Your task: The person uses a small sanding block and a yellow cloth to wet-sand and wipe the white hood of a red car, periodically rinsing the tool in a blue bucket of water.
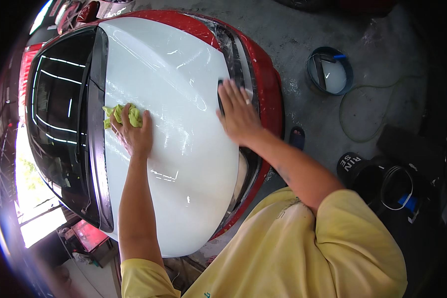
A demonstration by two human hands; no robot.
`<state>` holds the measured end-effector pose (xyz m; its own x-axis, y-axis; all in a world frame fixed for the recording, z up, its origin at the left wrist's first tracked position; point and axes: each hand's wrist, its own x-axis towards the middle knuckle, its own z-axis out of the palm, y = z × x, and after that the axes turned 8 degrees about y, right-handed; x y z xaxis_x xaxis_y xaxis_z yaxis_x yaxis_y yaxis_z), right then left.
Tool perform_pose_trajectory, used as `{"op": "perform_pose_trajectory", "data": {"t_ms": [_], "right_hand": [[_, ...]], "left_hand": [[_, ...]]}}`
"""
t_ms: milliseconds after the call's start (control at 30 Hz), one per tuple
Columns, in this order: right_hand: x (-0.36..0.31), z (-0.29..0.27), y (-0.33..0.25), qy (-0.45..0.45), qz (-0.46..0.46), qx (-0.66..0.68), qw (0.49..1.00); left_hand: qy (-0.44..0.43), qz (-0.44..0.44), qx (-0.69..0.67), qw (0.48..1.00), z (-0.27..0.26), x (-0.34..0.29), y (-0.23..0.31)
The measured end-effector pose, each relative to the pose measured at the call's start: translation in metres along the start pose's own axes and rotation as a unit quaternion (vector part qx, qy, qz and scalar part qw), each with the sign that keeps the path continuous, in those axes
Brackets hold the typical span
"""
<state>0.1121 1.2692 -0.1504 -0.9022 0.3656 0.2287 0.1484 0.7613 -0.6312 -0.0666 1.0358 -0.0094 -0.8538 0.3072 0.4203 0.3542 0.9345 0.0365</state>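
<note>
My left hand point(132, 134) rests on the white hood point(193, 198) close to the windshield, its fingers curled over a crumpled yellow-green cloth point(120, 115). At the hood's front edge, beside the far headlight point(227, 42), my right hand point(239, 111) presses down with fingers stretched forward. Under it sits a dark block point(221, 97), which shows only along the fingers' left side; its exact kind is hidden. Wet-looking streaks and whitish smears mark the hood's surface around both hands.
Red bodywork point(270, 94) surrounds the hood, with the dark windshield point(59, 124) at left. On the grey floor at right stand a blue bucket point(330, 89) of cloudy liquid, a thin hose point(345, 126) and a black bucket point(352, 166). A dark sandal point(297, 136) shows near the bumper.
</note>
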Motion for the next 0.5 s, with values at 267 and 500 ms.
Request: {"op": "perform_pose_trajectory", "data": {"t_ms": [267,500], "right_hand": [[0.093,-0.022,0.019,0.026,0.0,0.005,1.0],[0.059,-0.013,0.015,0.024,-0.035,0.004,0.999]], "left_hand": [[-0.006,0.007,0.0,1.0,0.001,0.001,0.005],[0.002,0.011,-0.003,1.0,0.0,0.001,-0.002]]}}
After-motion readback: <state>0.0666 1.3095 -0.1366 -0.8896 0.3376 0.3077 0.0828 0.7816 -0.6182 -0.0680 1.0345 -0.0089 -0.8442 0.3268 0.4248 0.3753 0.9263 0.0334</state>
